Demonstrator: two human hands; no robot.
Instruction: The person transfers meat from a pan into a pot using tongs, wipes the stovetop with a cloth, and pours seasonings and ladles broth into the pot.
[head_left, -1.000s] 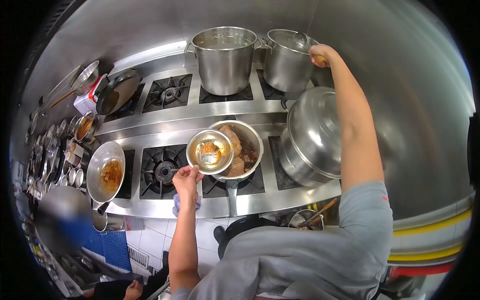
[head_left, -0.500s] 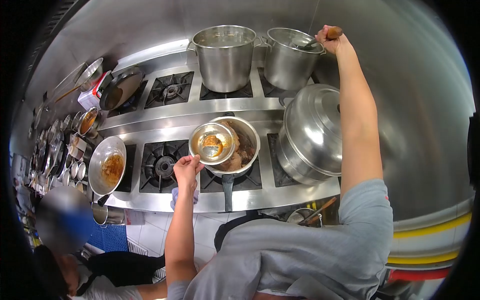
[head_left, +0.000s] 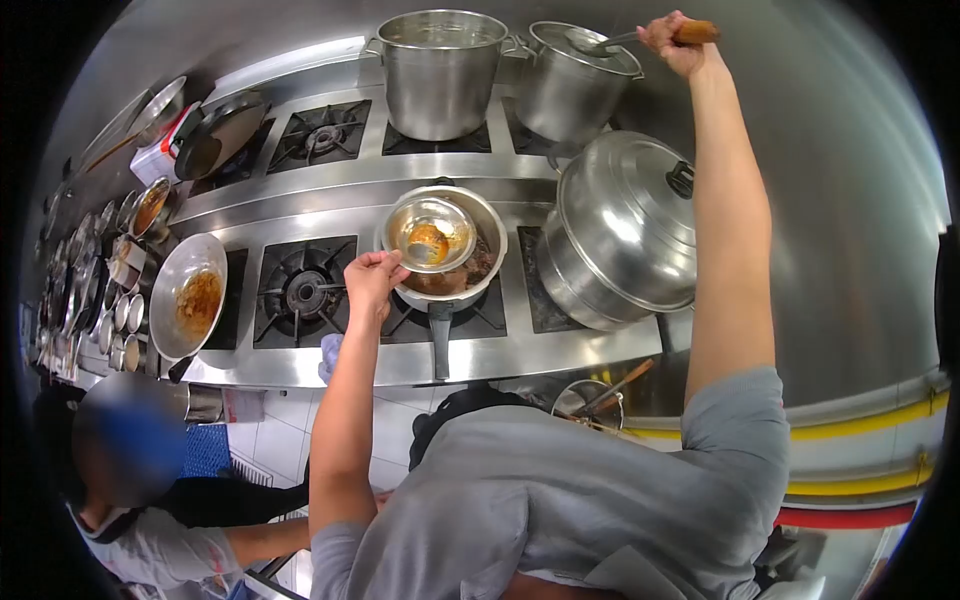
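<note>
My left hand [head_left: 374,280] pinches the rim of a small metal bowl [head_left: 458,228] with orange-brown sauce [head_left: 430,243] in it. The bowl is held over a long-handled metal pot [head_left: 497,232], hiding part of the brown meat chunks [head_left: 472,270] inside. Up at the back right, my right hand [head_left: 675,42] is closed around a wooden-handled ladle [head_left: 698,32]. Its metal shaft slants down into the mouth of a tall stockpot [head_left: 568,105], where the ladle's head is hard to make out.
Another tall stockpot [head_left: 443,95] stands at the back. A large lidded pot [head_left: 615,235] sits on the right. On the left are a pan with brown residue [head_left: 222,295], a burner [head_left: 306,292] and several small containers. A co-worker [head_left: 150,540] is at lower left.
The camera view has shifted, so the stove appears higher. My right hand has moved up and right with the ladle. My left hand still holds the bowl over the pot.
</note>
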